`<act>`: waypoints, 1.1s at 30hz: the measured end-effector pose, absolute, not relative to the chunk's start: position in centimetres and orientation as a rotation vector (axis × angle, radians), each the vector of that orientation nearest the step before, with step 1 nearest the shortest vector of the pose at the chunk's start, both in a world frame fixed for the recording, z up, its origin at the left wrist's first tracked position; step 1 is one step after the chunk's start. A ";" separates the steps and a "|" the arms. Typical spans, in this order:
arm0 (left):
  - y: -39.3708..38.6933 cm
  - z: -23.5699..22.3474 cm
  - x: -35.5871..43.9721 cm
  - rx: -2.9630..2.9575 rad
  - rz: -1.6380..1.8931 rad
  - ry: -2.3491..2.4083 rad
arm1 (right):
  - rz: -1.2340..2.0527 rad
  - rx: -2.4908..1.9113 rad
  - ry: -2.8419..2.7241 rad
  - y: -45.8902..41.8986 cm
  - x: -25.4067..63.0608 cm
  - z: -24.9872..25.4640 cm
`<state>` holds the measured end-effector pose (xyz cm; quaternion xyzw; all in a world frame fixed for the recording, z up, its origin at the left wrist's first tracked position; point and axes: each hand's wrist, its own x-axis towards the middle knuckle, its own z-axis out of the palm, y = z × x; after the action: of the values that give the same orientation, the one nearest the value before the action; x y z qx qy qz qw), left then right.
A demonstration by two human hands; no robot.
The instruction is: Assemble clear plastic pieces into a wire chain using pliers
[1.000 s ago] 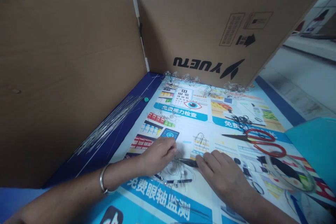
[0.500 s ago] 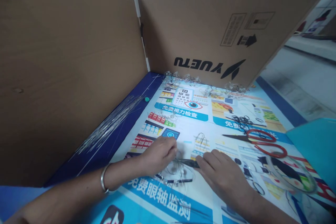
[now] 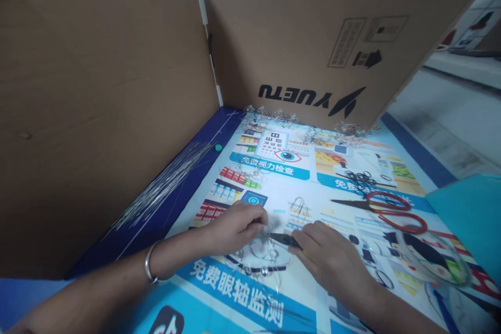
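Observation:
My left hand [image 3: 239, 223], with a bracelet on its wrist, is closed in a pinch on a thin wire piece with clear beads [image 3: 263, 261]. Loops of it hang below the fingers, over the printed sheet. My right hand [image 3: 332, 253] wraps round a pair of pliers [image 3: 284, 239], whose dark jaws point left and meet the wire close to my left fingertips. The handles are mostly covered by my palm. Whether the jaws are clamped on the wire is too small to make out.
Red-handled scissors [image 3: 403, 206] lie to the right, near black rings [image 3: 360, 180] and a clear round coil [image 3: 456, 266]. Straight wires [image 3: 164, 182] lie along the left. Beaded wire pieces [image 3: 279, 116] line the foot of the cardboard wall [image 3: 313, 36]. A bent wire [image 3: 299, 207] lies ahead.
My left hand has shifted slightly right and its wrist has turned a little. The plier tips tilt somewhat more, and more of the beaded wire shows below the hands.

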<state>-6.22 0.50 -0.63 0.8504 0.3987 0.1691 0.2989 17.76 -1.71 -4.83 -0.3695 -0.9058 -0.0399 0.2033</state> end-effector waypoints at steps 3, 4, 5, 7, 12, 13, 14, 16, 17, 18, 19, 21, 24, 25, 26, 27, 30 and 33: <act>0.6 -0.6 -6.3 2.306 0.476 1.005 | -0.129 -1.017 -2.510 -1.7 17.6 -4.7; 0.7 -0.7 -6.3 2.318 0.484 0.982 | -0.132 -1.018 -2.508 -1.6 17.6 -4.7; 0.7 -0.7 -6.4 2.326 0.489 0.961 | -0.133 -1.022 -2.507 -1.6 17.5 -4.6; 0.9 -0.7 -6.4 2.334 0.498 0.933 | -0.132 -1.030 -2.511 -1.6 17.5 -4.6; 1.0 -0.7 -6.6 2.356 0.523 0.893 | -0.122 -1.025 -2.502 -1.6 17.4 -4.4; 1.0 -0.7 -6.7 2.361 0.530 0.886 | -0.128 -1.024 -2.495 -1.6 17.4 -4.3; 1.0 -0.7 -6.7 2.364 0.533 0.881 | -0.135 -1.022 -2.490 -1.6 17.3 -4.3; 1.1 -0.8 -6.7 2.363 0.528 0.881 | -0.147 -1.013 -2.493 -1.5 17.3 -4.2; 1.1 -0.8 -6.6 2.360 0.522 0.886 | -0.148 -1.008 -2.499 -1.5 17.2 -4.2; 1.1 -0.8 -6.6 2.358 0.516 0.893 | -0.146 -1.005 -2.507 -1.5 17.2 -4.2; 1.1 -0.9 -6.6 2.358 0.509 0.897 | -0.145 -1.004 -2.511 -1.5 17.2 -4.2; 1.1 -1.0 -6.6 2.369 0.491 0.900 | -0.148 -1.018 -2.514 -1.5 17.1 -4.3; 1.1 -1.1 -6.7 2.386 0.454 0.915 | -0.160 -1.045 -2.506 -1.4 17.3 -4.4; 1.0 -1.1 -6.8 2.389 0.447 0.922 | -0.162 -1.050 -2.502 -1.5 17.4 -4.3; 1.0 -1.1 -6.9 2.390 0.442 0.929 | -0.164 -1.049 -2.501 -1.5 17.5 -4.3; 1.0 -1.1 -6.9 2.388 0.438 0.932 | -0.172 -1.042 -2.497 -1.6 17.6 -4.2; 0.9 -1.1 -7.0 2.382 0.412 0.938 | -0.247 -0.983 -2.481 -1.9 17.8 -3.9; 0.9 -1.2 -6.9 2.379 0.401 0.962 | -0.348 -0.903 -2.534 -2.4 17.5 -3.5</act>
<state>-6.87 0.89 -1.21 0.8823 0.3568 0.1488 0.2685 17.47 -2.38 -3.51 -0.3251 -0.9129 -0.1254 0.2127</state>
